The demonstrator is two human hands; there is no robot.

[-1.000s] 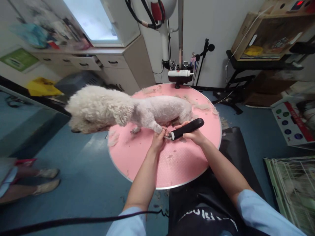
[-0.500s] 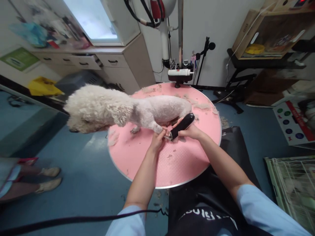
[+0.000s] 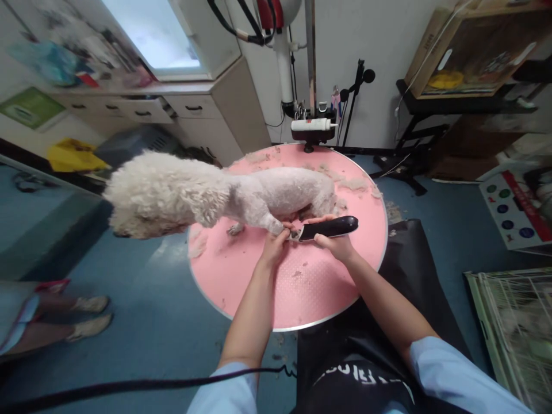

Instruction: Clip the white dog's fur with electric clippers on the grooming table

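A white dog (image 3: 280, 190) stands on a round pink grooming table (image 3: 259, 287), its body clipped short and its head and neck still fluffy. It faces left, with its head out past the table's edge. Closed around one of its front legs near the paw, my left hand (image 3: 276, 241) holds that leg (image 3: 271, 223) out toward me. My right hand (image 3: 338, 241) grips black hair clippers (image 3: 330, 227), lying nearly level with the blade end at the paw. The paw is partly hidden by my fingers and the blade.
Loose tufts of hair (image 3: 354, 184) lie around the tabletop. Behind it, a tool holder (image 3: 313, 135) carries a white bottle (image 3: 311, 124) and scissors. A black cord (image 3: 150, 387) crosses low in front. Someone's legs (image 3: 56, 330) show at left; a wire cage (image 3: 513, 322) stands at right.
The clippers tilted steeper over the paw, then swung back to nearly level, their rear end moving right and down. My left hand keeps its hold on the leg. The view has shifted slightly.
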